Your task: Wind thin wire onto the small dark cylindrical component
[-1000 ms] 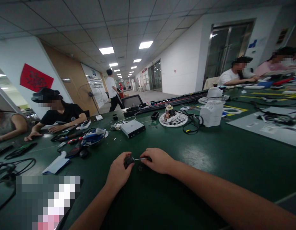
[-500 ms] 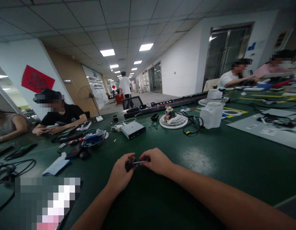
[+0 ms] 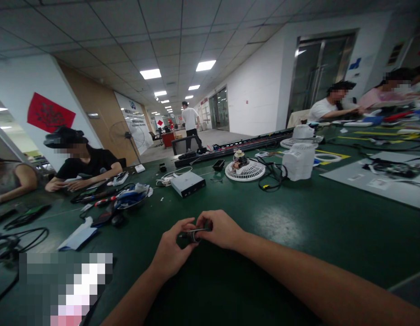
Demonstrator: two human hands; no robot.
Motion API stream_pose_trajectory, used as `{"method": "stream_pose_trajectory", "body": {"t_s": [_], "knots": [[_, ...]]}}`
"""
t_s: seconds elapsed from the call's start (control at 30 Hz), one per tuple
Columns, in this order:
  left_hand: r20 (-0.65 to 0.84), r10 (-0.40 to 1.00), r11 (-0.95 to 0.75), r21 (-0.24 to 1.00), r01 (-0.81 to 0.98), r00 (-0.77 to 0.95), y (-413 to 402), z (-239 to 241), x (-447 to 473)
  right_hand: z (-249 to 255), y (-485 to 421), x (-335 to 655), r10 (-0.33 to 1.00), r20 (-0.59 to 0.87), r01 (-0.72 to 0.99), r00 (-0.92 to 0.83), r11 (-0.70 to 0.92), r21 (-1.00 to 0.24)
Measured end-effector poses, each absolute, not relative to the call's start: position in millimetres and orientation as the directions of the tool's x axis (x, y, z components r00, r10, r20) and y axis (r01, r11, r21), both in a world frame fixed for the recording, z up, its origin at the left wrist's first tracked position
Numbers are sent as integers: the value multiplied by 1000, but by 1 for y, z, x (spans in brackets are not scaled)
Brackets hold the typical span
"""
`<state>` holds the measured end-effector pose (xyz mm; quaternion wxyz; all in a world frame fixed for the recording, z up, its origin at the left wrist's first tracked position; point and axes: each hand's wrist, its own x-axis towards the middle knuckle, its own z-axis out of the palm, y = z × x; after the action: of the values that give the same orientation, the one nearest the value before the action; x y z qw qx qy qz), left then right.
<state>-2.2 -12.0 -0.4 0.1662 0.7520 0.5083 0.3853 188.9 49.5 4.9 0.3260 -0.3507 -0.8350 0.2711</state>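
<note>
Over the dark green table, my left hand [image 3: 171, 249] curls its thumb and fingers around a small dark round part [image 3: 196, 235] with a pale rim. My right hand [image 3: 221, 230] meets it from the right, fingertips pinched on a thin silvery rod [image 3: 201, 229] that lies against the part. The two hands nearly touch, and the fingers hide much of both pieces. What exactly the dark part is, I cannot make out. Beyond my hands lies a silver box-shaped drive [image 3: 187, 183].
A white fan grille [image 3: 245, 170] with a bare motor stands behind, beside a white housing [image 3: 299, 161] and black cable. To the left are a blue cloth bundle [image 3: 131, 195] and a folded light-blue sheet [image 3: 77, 235]. A co-worker [image 3: 84, 158] sits at the far left.
My hands have come closer together, and the rod has moved left against the dark part. My left fingers have spread a little. The person walking in the background has moved right.
</note>
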Motion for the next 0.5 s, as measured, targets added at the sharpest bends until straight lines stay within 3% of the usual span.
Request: {"method": "stream_pose_trajectory", "body": {"t_s": [0.13,0.23,0.4,0.5], "knots": [[485,861,-460,613,642,154,-12,1,-2,4,46,186,814,216,352,-539,450,-821],[526,843,-451,578,680,112,-15,1,1,4,40,182,776,135,233,-616,343,-910],[498,856,-398,461,793,140,-19,10,5,4,35,178,750,152,148,-644,317,-937],[505,838,-391,295,872,205,-24,34,7,2,42,181,786,169,181,-595,335,-925]]}}
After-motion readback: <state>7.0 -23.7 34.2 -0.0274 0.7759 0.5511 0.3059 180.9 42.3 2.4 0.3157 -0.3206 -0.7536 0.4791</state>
